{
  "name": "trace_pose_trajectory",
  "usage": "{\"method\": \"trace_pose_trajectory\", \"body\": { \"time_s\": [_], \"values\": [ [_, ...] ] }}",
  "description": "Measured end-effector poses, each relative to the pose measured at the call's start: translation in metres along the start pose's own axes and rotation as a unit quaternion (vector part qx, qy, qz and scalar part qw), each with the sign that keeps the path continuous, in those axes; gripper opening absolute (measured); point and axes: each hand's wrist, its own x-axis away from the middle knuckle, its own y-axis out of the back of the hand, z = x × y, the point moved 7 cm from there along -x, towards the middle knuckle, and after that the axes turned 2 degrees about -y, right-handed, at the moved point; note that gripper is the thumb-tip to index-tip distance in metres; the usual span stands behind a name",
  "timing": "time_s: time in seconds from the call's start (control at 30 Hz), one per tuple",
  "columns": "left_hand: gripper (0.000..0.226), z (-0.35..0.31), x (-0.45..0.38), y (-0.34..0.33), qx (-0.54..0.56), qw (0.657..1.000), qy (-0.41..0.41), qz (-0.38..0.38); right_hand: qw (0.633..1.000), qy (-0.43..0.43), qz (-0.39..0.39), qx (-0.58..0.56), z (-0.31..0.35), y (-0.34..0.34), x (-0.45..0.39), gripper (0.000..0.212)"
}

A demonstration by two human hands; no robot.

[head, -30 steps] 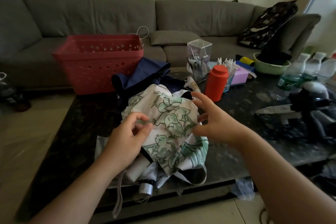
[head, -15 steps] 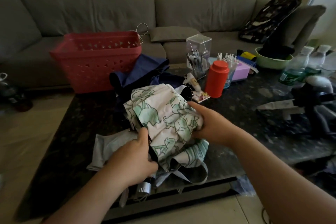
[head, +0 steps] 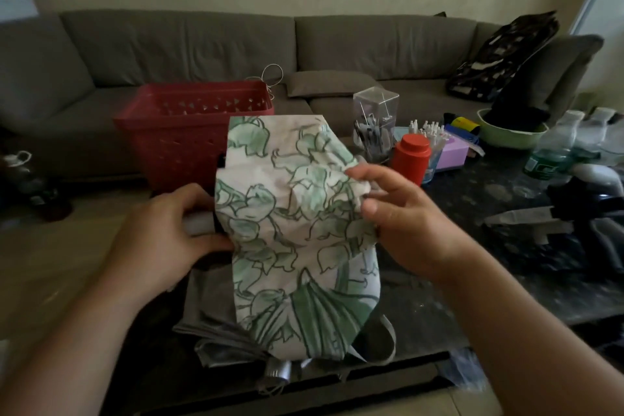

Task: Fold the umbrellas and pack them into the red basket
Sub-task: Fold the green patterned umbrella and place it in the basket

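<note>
Roughly mid-task, by my reading. Person stands at the dark table [head: 489, 246], working the leaf-print umbrella [head: 290, 233] held up off the surface, dead centre, canopy bunched and loose. Left hand [head: 162, 240] at 9 o'clock of the fabric, fingers curled round a pale part at the umbrella's edge (shaft or handle, cannot tell which). Right hand [head: 405, 216] at 3 o'clock, thumb and forefinger pinching a fold of canopy, remaining fingers spread loosely.

Red basket [head: 192, 132] sits at 11 o'clock from the umbrella, just behind it on the table's far edge. What shows of its interior holds nothing; the lower part is hidden by its wall.

Grey fabric [head: 209, 311] lies flat on the table beneath the printed one, near 7 o'clock, perhaps another umbrella or a sleeve.

Judgement: nothing packed yet as far as visible; this umbrella not yet wrapped tight or strapped. Red canister [head: 410, 157] and table clutter at 2 o'clock, well apart.
</note>
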Motion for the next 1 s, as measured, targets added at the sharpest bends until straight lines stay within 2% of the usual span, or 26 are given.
{"method": "trace_pose_trajectory", "body": {
  "time_s": [0.07, 0.17, 0.27, 0.3, 0.37, 0.43, 0.47, 0.53, 0.6, 0.7, 0.73, 0.8, 0.87, 0.93, 1.0],
  "values": [
    [0.044, 0.017, 0.002, -0.021, -0.008, 0.999, 0.001, 0.043, 0.998, -0.061, 0.004, -0.021, -0.027, 0.002, -0.003, 0.05],
    [0.044, 0.046, 0.014, -0.064, -0.004, 0.988, 0.034, 0.149, 0.989, -0.14, -0.025, -0.036, -0.065, 0.009, -0.002, 0.067],
    [0.047, 0.06, 0.028, -0.081, 0.045, 0.968, 0.052, 0.242, 0.979, -0.183, -0.077, 0.036, -0.076, 0.016, 0.003, 0.064],
    [0.05, 0.062, 0.028, -0.079, 0.053, 0.966, 0.053, 0.249, 0.975, -0.194, -0.09, 0.067, -0.075, 0.018, 0.005, 0.063],
    [0.053, 0.068, 0.021, -0.066, 0.047, 0.977, 0.074, 0.194, 0.969, -0.195, -0.106, 0.109, -0.07, 0.019, 0.007, 0.061],
    [0.044, 0.067, 0.016, -0.046, 0.121, 0.976, 0.136, 0.119, 0.97, -0.176, -0.12, 0.117, -0.062, 0.017, 0.009, 0.054],
    [0.034, 0.061, 0.017, -0.041, 0.196, 0.96, 0.169, 0.109, 0.97, -0.161, -0.127, 0.128, -0.057, 0.016, 0.01, 0.051],
    [0.019, 0.042, 0.028, -0.042, 0.34, 0.9, 0.225, 0.151, 0.967, -0.125, -0.131, 0.18, -0.047, 0.013, 0.013, 0.044],
    [0.029, 0.021, 0.038, -0.043, 0.392, 0.876, 0.219, 0.176, 0.951, -0.087, -0.134, 0.266, -0.039, 0.006, 0.015, 0.032],
    [0.058, 0.006, 0.039, -0.043, 0.424, 0.88, 0.178, 0.119, 0.926, -0.044, -0.181, 0.328, -0.036, -0.002, 0.017, 0.018],
    [0.057, 0.004, 0.038, -0.042, 0.441, 0.874, 0.184, 0.091, 0.92, -0.038, -0.2, 0.334, -0.034, -0.003, 0.017, 0.015],
    [0.044, 0.005, 0.037, -0.043, 0.5, 0.836, 0.224, 0.034, 0.915, -0.049, -0.219, 0.335, -0.032, -0.004, 0.015, 0.019],
    [0.029, 0.007, 0.038, -0.052, 0.574, 0.769, 0.282, 0.003, 0.923, -0.068, -0.23, 0.302, -0.032, -0.005, 0.013, 0.026],
    [0.021, 0.007, 0.039, -0.061, 0.62, 0.719, 0.315, -0.008, 0.939, -0.067, -0.231, 0.247, -0.03, -0.009, 0.012, 0.02],
    [0.023, 0.003, 0.037, -0.062, 0.651, 0.697, 0.299, -0.014, 0.956, -0.054, -0.215, 0.192, -0.028, -0.016, 0.013, 0.011]
  ]
}}
